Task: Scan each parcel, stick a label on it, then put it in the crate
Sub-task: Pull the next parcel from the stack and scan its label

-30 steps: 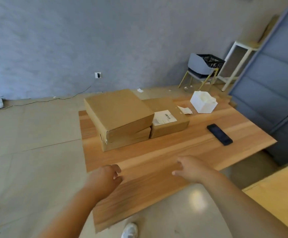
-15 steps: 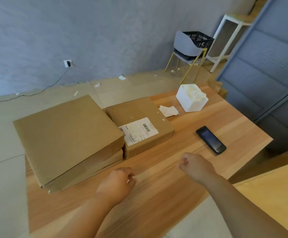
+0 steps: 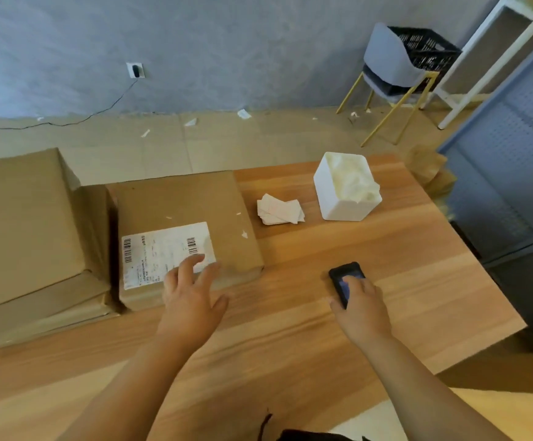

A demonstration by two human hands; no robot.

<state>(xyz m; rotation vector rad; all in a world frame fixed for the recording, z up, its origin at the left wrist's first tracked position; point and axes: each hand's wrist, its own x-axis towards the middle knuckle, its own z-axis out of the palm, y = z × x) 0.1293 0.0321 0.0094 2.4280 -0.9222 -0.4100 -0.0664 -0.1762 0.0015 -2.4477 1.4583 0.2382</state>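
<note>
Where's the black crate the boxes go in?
In the head view the black crate is at the upper right, on the grey chair by the wall, just left of the white stand.

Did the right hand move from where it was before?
Yes. The right hand went forward across the table to the black device, which lay ahead of it before; now it covers the device's near end.
</note>
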